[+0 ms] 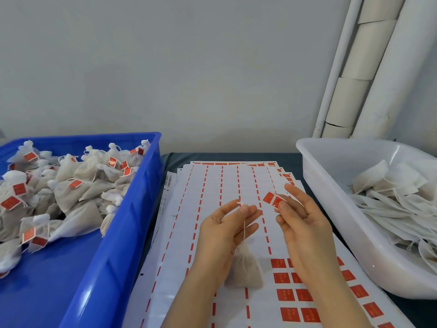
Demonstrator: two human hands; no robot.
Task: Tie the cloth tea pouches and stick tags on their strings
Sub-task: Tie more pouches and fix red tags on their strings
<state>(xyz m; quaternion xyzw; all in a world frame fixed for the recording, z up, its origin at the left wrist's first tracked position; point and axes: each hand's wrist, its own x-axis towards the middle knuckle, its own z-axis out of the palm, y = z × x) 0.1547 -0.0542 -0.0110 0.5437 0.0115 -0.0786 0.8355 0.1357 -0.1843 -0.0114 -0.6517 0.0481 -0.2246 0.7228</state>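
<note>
Head view: blue bin [118, 233] of finished pouches [71, 192] at left, sticker sheets [212, 185] centre. The left hand [224, 230] pinches the string [244, 229], pouch [246, 271] dangling lower centre; the right hand [302, 228] has its fingers [282, 204] gripping a red tag [272, 200]. Holding the string taut should let it fold on squarely.

I count two hands: my left hand [224, 228] pinches one string [244, 228] with one pouch [246, 268] hanging from it, and my right hand [300, 223] pinches one tag [272, 199], which shows two red squares. Two bins stand on the surface [236, 156]: one blue bin [132, 209] and one white bin [331, 197]. The blue one holds tagged pouches [71, 197], dozens, too many to count. The white one holds a smaller heap of untagged pouches [390, 185], also past counting. Between the bins lie stacked sheets [212, 185], at least four by their edges. About a dozen stickers [285, 294] show on the top one, with more hidden under my right arm.
</note>
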